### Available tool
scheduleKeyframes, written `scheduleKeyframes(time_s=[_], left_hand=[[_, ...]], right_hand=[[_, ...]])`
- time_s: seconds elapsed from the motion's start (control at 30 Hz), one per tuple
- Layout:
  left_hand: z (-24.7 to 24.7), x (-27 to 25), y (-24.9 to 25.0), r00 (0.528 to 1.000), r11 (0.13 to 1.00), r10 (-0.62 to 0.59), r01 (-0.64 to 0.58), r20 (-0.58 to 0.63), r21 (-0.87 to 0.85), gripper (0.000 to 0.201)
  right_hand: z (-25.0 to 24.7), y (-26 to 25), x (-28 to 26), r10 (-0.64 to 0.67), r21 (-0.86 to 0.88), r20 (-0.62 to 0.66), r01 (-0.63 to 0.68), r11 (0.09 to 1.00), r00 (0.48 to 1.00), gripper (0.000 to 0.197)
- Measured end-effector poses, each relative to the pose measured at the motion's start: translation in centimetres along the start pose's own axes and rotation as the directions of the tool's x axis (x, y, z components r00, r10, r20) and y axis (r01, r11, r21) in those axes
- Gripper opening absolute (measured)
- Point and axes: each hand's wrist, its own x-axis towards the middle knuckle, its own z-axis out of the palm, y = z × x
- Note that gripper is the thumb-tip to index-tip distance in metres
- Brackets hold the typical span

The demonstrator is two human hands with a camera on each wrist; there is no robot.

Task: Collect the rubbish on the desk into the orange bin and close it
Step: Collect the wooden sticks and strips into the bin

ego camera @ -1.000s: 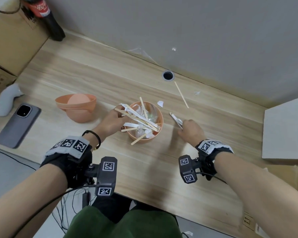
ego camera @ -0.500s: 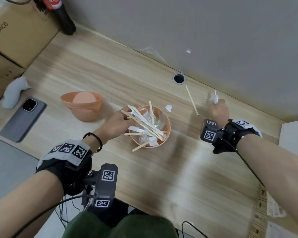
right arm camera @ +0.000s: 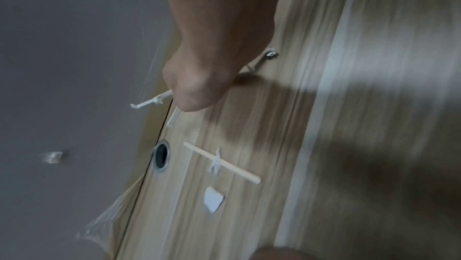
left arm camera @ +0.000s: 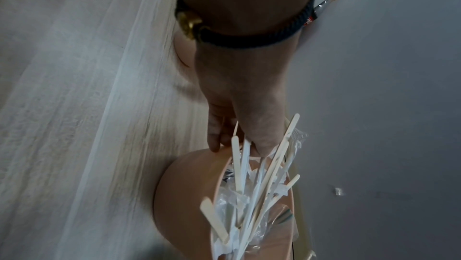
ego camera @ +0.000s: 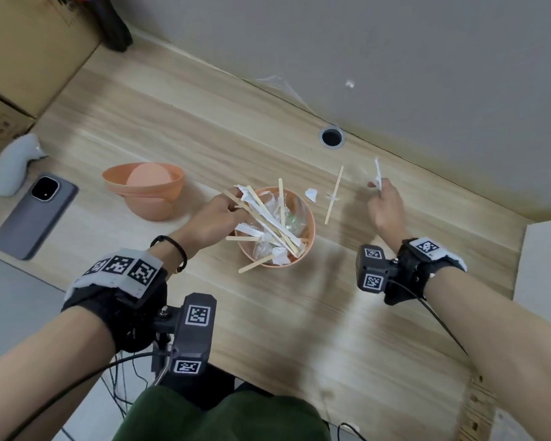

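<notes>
1. Pale wood-grain desk [ego camera: 204,116] runs along a grey wall, with a round cable hole [ego camera: 331,137] near its back edge.
2. Around the middle of the desk stands the orange bin [ego camera: 309,237], open and crammed with wooden sticks, white paper strips and clear plastic wrap that poke out over its rim.
3. Its orange lid [ego camera: 147,195] sits apart from it on the desk, toward the left end.
4. The person's left hand [ego camera: 213,218] is at the bin's left rim; in the left wrist view the fingers [left arm camera: 217,136] curl down with their tips touching the rim, right among the stick ends. Whether they actually pinch a stick I cannot tell.
5. The right hand [ego camera: 385,205] is raised above the desk toward the back edge, to the right of the bin, fingers curled in and pinching a thin white scrap [ego camera: 377,173] that sticks out of the grip.
6. Loose on the desk between the bin and that hand lies a wooden stick [ego camera: 334,195] with a small white bit across it, and a torn white paper piece [ego camera: 311,195] rests just beside the bin's far rim.
7. A clear plastic wrapper [ego camera: 277,85] lies at the back edge against the wall.
8. Toward the left end sit a grey phone [ego camera: 32,214], face down, and a pale grey controller [ego camera: 13,163], with cardboard boxes [ego camera: 35,46] and a dark bottle [ego camera: 115,23] at the far left corner.
</notes>
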Motion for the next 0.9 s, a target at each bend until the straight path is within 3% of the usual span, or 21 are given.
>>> scheduleKeyframes(time_s=[0.13,0.2,0.27,0.37,0.5,0.67,0.8,0.9], left_hand=[[0.0,-0.3,-0.1,1.000,1.000,0.002,-0.002,-0.016,-0.008,0.023],[0.1,-0.3,-0.1,1.000,1.000,-0.003,0.003,-0.025,-0.017,0.019],[0.1,-0.3,-0.1,1.000,1.000,-0.001,0.000,-0.030,-0.017,0.016],[0.0,-0.5,0.0,1.000,0.999,-0.005,0.004,-0.024,-0.047,0.019],[-0.3,-0.5,-0.3,1.000,0.999,-0.004,0.003,-0.024,-0.048,0.024],[-0.4,-0.5,-0.1,1.000,0.999,0.008,-0.009,-0.022,-0.051,0.024],[-0.5,-0.4,0.1,1.000,0.999,0.012,-0.012,-0.010,-0.030,0.022],[-0.6,-0.3,0.0,1.000,1.000,0.011,-0.011,0.000,-0.011,0.023]], right_hand=[[2.5,-3.7,0.6,0.050,-0.127,0.063,-0.041,0.991,0.997,0.042],[4.4,-5.8,0.1,0.064,-0.188,0.136,-0.038,0.981,0.989,0.054],[6.1,-7.4,-0.6,-0.015,-0.275,0.181,0.065,0.959,0.983,0.061],[7.3,-8.2,-1.6,-0.179,-0.363,0.217,0.250,0.898,0.960,0.044],[6.6,-6.6,-1.6,-0.275,-0.248,0.278,0.345,0.905,0.920,0.045],[3.4,-3.2,-1.7,-0.268,-0.388,0.262,0.355,0.851,0.927,0.026],[2.0,-1.6,-2.4,-0.205,-0.574,0.282,0.336,0.747,0.937,0.036],[2.5,-0.3,-2.2,-0.139,-0.602,0.342,0.331,0.727,0.929,0.051]])
